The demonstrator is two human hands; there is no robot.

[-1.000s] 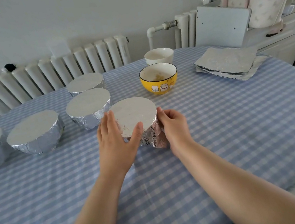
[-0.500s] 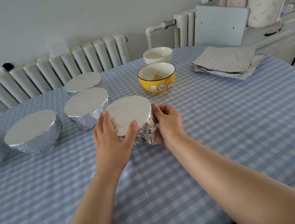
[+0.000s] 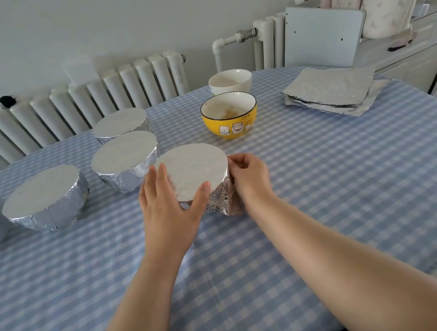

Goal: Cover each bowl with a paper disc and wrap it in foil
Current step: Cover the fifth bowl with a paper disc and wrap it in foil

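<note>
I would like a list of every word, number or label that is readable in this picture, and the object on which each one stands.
"ciro", as well as it can be made out: small dark letters on the yellow bowl, above its cat drawings; the reading is uncertain.
No other text is visible: the foil-wrapped bowls, the white bowl, the foil sheets and the checked tablecloth carry none.

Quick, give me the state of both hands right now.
Left hand: open, fingers straight, cupping the near side of the foil-wrapped bowl.
Right hand: fingers curled, pressing the foil on its right side.
</note>
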